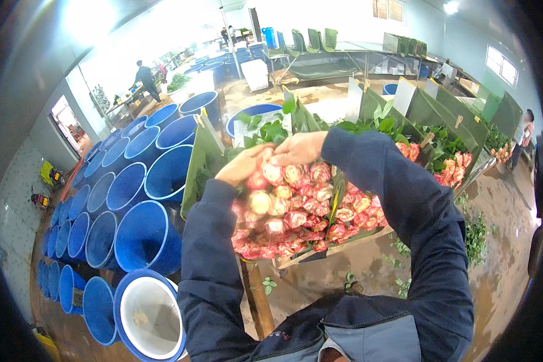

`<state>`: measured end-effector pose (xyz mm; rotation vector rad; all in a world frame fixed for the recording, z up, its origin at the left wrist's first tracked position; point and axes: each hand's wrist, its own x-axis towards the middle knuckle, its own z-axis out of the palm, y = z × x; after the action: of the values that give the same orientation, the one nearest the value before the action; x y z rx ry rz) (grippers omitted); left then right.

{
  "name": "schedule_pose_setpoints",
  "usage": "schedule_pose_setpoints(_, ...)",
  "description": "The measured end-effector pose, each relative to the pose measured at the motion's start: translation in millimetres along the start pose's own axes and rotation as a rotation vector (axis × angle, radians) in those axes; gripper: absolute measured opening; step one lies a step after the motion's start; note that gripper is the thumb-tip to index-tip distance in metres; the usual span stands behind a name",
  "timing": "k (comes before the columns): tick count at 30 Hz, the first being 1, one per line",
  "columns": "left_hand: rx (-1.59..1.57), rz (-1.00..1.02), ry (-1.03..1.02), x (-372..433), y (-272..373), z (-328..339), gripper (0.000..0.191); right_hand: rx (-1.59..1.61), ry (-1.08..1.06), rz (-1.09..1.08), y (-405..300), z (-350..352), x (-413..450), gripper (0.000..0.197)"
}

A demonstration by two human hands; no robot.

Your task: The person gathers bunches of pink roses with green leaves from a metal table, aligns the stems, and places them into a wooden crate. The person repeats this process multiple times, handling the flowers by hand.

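Many pink and cream roses (295,219) lie packed with their heads towards me in a compartment between green dividers (198,156). My left hand (246,164) rests at the upper left of the roses, its fingers close to my right hand. My right hand (301,147) is bent over the top of the pile, thumb towards the left, beside a rose head. The two hands meet above the blooms; the picture is blurred there, and whether either holds a stem cannot be told. Green leaves (273,129) stick up just behind the hands. More roses (454,168) lie in compartments to the right.
Rows of blue buckets (140,235) stand on the left, one with a white bucket (151,312) inside. A wooden leg (257,298) supports the rack. Leafy cuttings (476,237) lie on the wet floor at right. People are at the far left (145,81) and far right (522,135).
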<state>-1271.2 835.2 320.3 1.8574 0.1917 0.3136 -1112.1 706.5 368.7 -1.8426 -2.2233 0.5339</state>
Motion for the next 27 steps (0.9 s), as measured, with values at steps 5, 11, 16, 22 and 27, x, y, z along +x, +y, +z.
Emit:
schedule_pose_setpoints(5,0.432,0.161,-0.075,-42.0,20.6,7.1,0.027,0.13,0.041,-0.118,-40.9,5.1,-44.1,0.048)
schedule_pose_setpoints(11,0.319,-0.043,-0.052,-63.7,13.6,-11.1,0.017,-0.132,0.137,0.04,-54.1,31.2,-59.8,0.058)
schedule_pose_setpoints(16,0.527,-0.044,-0.029,-65.1,14.0,-16.1,0.016,-0.418,0.25,-0.023,-66.6,66.8,-66.0,0.051)
schedule_pose_setpoints(22,1.166,0.33,0.295,-44.7,39.2,-18.8,0.026,-0.119,0.101,-0.119,-57.4,22.1,-67.0,0.05)
schedule_pose_setpoints(27,0.65,0.015,-0.192,-33.1,-2.7,-11.3,0.034,0.06,0.372,-0.17,-25.4,-26.2,-22.9,0.041)
